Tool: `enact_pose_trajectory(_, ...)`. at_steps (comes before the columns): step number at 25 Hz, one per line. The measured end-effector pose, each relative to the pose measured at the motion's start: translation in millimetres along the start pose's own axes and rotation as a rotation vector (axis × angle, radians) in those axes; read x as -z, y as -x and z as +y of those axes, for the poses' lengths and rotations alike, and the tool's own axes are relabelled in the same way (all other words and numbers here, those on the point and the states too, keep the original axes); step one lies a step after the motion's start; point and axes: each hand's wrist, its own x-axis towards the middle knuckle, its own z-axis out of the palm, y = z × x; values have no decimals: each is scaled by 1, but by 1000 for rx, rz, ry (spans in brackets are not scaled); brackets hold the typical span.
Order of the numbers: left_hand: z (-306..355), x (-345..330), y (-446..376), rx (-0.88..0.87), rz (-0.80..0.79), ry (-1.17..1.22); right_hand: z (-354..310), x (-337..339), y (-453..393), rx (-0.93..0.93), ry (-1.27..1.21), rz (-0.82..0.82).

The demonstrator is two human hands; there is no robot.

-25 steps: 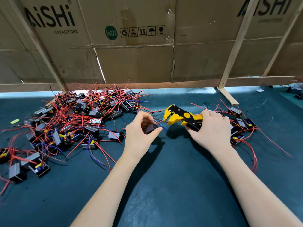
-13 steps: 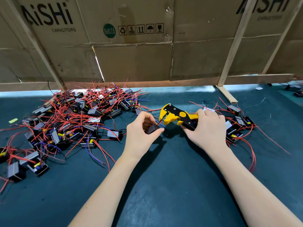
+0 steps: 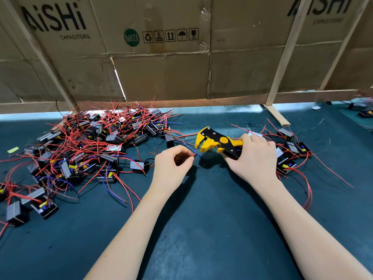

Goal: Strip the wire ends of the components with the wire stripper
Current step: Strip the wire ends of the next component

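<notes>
Covering the bench, a dark green mat (image 3: 201,229) meets cardboard (image 3: 161,73); fingers (image 3: 186,156) pinch wires (image 3: 196,155), others grip the wire stripper (image 3: 218,142).

just the one head-worn view, wide angle; it looks forward and down over a dark green table (image 3: 201,229), close in above both forearms; a cardboard wall (image 3: 161,73) stands upright across the far edge

The light is soft and rather dim on the dark green table (image 3: 201,229), with a bright strip coming from under the cardboard wall (image 3: 161,77), both forearms throw dark soft shadows, and the wide lens bends the edges, where details look slightly blurred.
</notes>
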Motion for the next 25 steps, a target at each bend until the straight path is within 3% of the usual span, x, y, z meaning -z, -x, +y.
enact_pose_trajectory(18, -7, -5, 0, 21, -220, -90, -1, -3, -1, -16, 73, -7)
enact_pose_trajectory(25, -7, -4, -1, 89, -107, 4, -7, -3, 3, 87, 114, -3)
